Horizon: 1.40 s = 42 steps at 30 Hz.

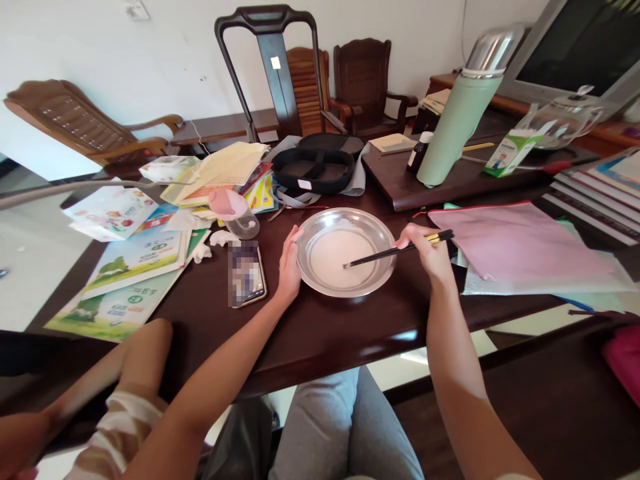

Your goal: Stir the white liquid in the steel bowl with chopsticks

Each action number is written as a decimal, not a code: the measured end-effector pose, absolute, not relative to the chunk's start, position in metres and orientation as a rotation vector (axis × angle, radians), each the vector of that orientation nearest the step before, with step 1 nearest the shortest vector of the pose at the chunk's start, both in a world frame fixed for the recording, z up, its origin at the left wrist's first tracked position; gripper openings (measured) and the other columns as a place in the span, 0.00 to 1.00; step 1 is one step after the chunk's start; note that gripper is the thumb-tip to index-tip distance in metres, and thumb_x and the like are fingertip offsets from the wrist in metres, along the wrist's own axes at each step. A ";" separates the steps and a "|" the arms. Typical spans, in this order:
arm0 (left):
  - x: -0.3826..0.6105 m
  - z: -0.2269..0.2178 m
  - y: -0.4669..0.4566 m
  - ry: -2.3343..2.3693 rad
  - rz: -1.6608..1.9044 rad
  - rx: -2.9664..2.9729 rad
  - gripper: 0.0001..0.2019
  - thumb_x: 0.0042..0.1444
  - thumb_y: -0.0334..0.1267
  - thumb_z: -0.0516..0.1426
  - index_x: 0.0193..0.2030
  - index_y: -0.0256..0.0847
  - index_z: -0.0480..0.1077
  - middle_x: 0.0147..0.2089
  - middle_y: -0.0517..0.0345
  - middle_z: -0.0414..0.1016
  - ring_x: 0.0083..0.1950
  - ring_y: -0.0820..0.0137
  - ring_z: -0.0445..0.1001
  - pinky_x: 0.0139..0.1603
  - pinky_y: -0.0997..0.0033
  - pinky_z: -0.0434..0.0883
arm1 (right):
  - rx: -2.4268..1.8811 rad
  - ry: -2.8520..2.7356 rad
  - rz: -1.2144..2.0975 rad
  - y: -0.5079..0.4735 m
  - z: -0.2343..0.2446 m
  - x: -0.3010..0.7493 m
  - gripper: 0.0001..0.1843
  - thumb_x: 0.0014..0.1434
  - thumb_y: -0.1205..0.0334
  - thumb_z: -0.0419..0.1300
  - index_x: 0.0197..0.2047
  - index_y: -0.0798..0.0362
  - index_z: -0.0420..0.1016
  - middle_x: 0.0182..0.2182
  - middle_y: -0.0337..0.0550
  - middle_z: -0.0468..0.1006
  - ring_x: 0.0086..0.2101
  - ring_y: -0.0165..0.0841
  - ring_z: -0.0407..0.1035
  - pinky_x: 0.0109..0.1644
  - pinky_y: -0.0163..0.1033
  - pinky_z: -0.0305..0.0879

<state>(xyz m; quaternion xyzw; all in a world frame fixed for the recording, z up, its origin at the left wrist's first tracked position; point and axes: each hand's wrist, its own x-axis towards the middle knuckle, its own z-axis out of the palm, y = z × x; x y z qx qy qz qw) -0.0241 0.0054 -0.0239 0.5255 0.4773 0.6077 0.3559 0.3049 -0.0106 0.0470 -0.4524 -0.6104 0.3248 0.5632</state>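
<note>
A round steel bowl (370, 280) sits on the dark wooden table, with a pale, whitish layer (333, 250) covering its bottom. My left hand (290, 267) rests against the bowl's left rim, fingers stretched along its outside. In my right hand (425, 247), closed near their gold-banded ends, are black chopsticks (383, 254). They slant down to the left over the bowl, and their tips touch or hover just above the pale layer; I cannot tell which. Left of my left hand lies a phone (249, 273) with its screen lit.
A lidded pink cup (234, 213), crumpled tissues (203, 250) and workbooks (125, 293) lie to the left. Behind the bowl is an open black case (315, 177). A green thermos (457, 127) stands back right, near a pink pouch (520, 237). Another person's arm (145, 353) leans at lower left.
</note>
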 end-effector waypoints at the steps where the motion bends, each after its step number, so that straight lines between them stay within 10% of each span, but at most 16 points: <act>1: -0.024 -0.024 0.005 1.240 1.562 1.370 0.36 0.70 0.76 0.58 0.64 0.50 0.84 0.83 0.47 0.72 0.87 0.46 0.66 0.89 0.41 0.58 | -1.054 -1.487 0.795 -0.011 0.047 0.302 0.36 0.65 0.20 0.68 0.23 0.43 0.84 0.27 0.44 0.86 0.32 0.45 0.84 0.46 0.52 0.80; 42: -0.025 -0.024 0.006 1.229 1.569 1.383 0.36 0.68 0.77 0.59 0.62 0.50 0.85 0.83 0.48 0.74 0.86 0.46 0.67 0.89 0.42 0.60 | -1.022 -1.559 0.769 -0.011 0.046 0.305 0.35 0.66 0.22 0.68 0.23 0.43 0.84 0.25 0.43 0.85 0.34 0.45 0.82 0.50 0.53 0.77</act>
